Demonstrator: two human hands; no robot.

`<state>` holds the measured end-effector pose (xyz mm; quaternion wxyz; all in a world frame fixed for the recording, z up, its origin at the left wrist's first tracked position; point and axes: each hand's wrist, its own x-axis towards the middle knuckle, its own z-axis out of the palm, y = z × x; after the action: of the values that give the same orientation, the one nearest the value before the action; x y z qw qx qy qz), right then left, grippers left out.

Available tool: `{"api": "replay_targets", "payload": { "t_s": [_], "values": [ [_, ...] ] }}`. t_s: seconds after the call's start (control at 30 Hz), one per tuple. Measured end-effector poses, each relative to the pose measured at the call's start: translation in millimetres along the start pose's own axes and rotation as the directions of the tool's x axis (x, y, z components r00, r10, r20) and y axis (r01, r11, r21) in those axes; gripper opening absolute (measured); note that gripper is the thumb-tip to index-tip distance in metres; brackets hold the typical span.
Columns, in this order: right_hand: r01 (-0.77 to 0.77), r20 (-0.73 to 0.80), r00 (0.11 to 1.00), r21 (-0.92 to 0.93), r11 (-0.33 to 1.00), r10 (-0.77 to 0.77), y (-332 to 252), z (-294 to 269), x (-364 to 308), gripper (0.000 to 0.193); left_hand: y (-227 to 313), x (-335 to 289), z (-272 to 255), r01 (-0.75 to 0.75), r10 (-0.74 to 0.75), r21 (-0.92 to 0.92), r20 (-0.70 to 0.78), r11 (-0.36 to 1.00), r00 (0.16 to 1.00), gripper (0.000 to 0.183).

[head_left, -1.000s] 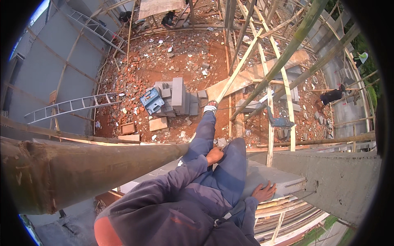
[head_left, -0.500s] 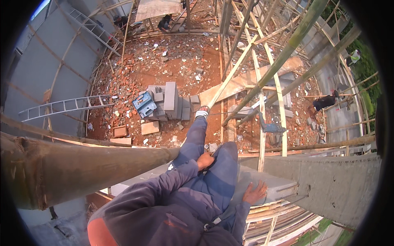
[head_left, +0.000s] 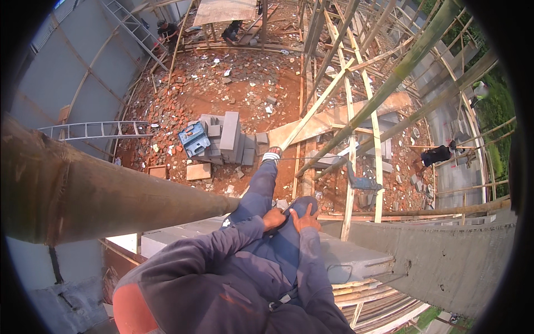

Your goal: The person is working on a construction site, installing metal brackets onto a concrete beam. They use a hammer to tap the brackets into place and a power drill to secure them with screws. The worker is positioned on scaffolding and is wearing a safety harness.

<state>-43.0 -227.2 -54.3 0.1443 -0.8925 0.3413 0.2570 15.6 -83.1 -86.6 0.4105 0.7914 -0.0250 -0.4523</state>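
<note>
My left hand is closed at the inner side of my right thigh. A thin dark thing shows beside its fingers, but I cannot make out what it is. My right hand lies on my bent right knee, its fingers spread and nothing in them. I sit on a grey block wall, with my left leg stretched forward. My sandalled left foot is near the lower end of a slanting timber. To the right of my knees, a blue-grey thing shaped like a power tool is by the upright timbers.
A thick bamboo pole crosses close on my left. Below are stacked grey blocks, an open blue tool case, a ladder and brick rubble. Bamboo scaffolding rises at right. Several people work below, one in dark clothes.
My right hand has left the block wall and come over to my right knee. My left hand stays at my thigh. The view has shifted slightly.
</note>
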Motion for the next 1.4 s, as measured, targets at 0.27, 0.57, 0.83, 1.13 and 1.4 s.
{"api": "replay_targets", "payload": {
  "t_s": [0.27, 0.57, 0.83, 1.13, 1.4],
  "values": [
    [0.022, 0.016, 1.000, -0.031, 0.999, -0.022, -2.4, 9.4, -1.9, 0.099, -12.2, 3.3, 3.3, 0.011, -0.006, 0.109, -0.048, 0.994, 0.999, 0.046],
    [0.089, -0.073, 0.993, -0.055, 0.994, -0.093, 7.0, 16.7, 4.3, 0.101, -15.7, 9.3, 5.8, 0.019, -0.016, 0.049, -0.061, 0.999, 0.998, 0.044],
    [0.110, -0.156, 0.981, -0.065, 0.992, -0.119, 11.7, 24.0, 4.5, 0.099, -7.9, 0.9, 0.9, 0.044, -0.043, 0.016, -0.039, 0.999, 0.998, 0.044],
    [0.115, -0.180, 0.976, -0.045, 0.992, -0.121, 8.5, 25.2, 2.9, 0.096, -25.0, 11.7, 5.8, -0.037, 0.043, 0.077, -0.077, 0.996, 0.996, 0.040],
    [0.115, -0.170, 0.978, -0.052, 0.992, -0.123, 11.3, 22.4, 4.1, 0.095, -18.1, 10.0, 4.2, 0.017, -0.014, 0.073, -0.039, 0.997, 0.999, 0.046]
  ]
}}
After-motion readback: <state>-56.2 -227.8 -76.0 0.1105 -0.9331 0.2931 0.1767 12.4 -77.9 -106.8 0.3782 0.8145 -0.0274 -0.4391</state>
